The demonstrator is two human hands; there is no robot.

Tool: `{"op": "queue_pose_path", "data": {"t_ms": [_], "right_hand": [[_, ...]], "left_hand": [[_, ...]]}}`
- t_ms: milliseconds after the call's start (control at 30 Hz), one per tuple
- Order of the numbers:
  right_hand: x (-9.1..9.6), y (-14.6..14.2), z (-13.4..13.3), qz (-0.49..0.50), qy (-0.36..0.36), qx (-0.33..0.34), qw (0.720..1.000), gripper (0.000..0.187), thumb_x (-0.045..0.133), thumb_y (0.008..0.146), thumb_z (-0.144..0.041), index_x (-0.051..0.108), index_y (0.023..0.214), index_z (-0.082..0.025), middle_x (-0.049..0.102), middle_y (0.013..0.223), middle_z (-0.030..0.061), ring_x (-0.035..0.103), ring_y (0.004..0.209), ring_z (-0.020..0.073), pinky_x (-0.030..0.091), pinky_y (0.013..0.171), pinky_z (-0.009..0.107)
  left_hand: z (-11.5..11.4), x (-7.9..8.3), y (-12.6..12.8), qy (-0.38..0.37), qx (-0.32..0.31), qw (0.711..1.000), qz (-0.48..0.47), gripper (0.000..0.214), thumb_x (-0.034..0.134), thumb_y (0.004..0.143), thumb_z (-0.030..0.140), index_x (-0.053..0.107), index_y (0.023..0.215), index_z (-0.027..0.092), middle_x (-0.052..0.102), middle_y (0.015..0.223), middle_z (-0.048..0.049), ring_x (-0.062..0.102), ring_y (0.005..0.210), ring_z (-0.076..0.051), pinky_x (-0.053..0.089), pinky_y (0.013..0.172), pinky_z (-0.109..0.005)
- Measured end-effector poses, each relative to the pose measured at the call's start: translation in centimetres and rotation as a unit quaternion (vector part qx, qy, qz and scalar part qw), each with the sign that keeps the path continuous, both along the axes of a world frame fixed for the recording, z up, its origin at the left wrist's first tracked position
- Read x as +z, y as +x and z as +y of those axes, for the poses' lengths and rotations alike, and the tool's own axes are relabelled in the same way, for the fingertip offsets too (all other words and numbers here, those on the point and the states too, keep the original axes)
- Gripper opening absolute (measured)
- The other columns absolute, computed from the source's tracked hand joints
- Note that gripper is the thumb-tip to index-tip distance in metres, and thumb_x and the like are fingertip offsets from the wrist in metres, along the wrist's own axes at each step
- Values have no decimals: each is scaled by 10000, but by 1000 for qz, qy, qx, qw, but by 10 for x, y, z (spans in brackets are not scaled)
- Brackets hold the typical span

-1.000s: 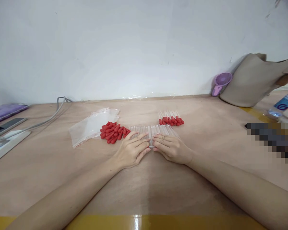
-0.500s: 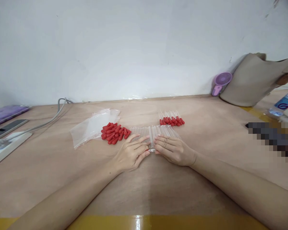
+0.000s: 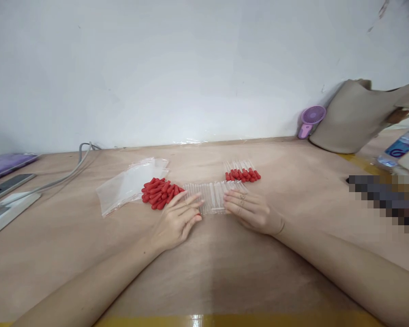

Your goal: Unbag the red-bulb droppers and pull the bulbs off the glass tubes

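Observation:
A row of clear glass dropper tubes (image 3: pixel 211 196) lies side by side on the table between my hands, pointing away from me. My left hand (image 3: pixel 177 221) rests at the row's left end, fingers stretched and a little apart. A speck of red shows by its fingertips; I cannot make out what it is. On the right end lies my right hand (image 3: pixel 250 210), with fingers extended flat over the tubes and hiding some of them. One short tube piece lies crosswise at the near edge. Left of the row is a heap of red rubber bulbs (image 3: pixel 159 193).
Glass droppers with red bulbs (image 3: pixel 242 174) lie behind the row. Clear plastic bags (image 3: pixel 124 184) are left of the bulb heap. A power strip (image 3: pixel 18 209) with a cable stands far left. At right are a purple fan (image 3: pixel 312 116), a beige bag (image 3: pixel 347 118) and a bottle (image 3: pixel 400 147).
My hands have moved apart, the left one leftward and the right one slightly rightward, uncovering more of the tubes' middle. The view has shifted slightly.

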State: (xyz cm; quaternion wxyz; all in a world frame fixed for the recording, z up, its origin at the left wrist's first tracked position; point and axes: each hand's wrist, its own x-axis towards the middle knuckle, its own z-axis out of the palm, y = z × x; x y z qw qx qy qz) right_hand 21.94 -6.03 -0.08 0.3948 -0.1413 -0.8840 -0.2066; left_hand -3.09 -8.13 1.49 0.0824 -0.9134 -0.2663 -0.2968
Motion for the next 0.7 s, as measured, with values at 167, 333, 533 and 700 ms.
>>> {"op": "queue_pose_path", "data": {"t_ms": [167,333,533,700], "right_hand": [[1,-1,5,43,-52,-109,992,168,527,844,-223,630,974,-197,618,651,4,579,704,145,464,771,361],[0,-14,7,58,-142,-181,971,251,423,877,-209,608,1035,-148,593,709,46,515,714,166,376,667,313],[8,-33,19,93,-174,-158,968,191,447,836,-167,621,916,-155,634,710,29,527,687,150,343,685,296],[15,-54,23,27,-108,-184,977,173,456,803,-124,617,748,-156,632,707,37,518,691,148,312,720,308]], "left_hand": [[11,1,-7,2,79,994,-73,106,526,843,248,609,866,187,623,1017,-74,553,981,-206,455,816,-350],[26,14,-12,-63,160,971,-169,207,456,872,281,610,979,195,536,847,-46,540,815,-150,472,743,-296],[36,39,-28,-270,238,896,-260,306,448,836,357,581,1030,162,495,917,-50,577,666,-119,501,635,-276],[37,61,-45,-281,249,902,-213,373,560,748,384,508,1069,202,541,816,-1,543,592,-112,448,556,-246]]}}
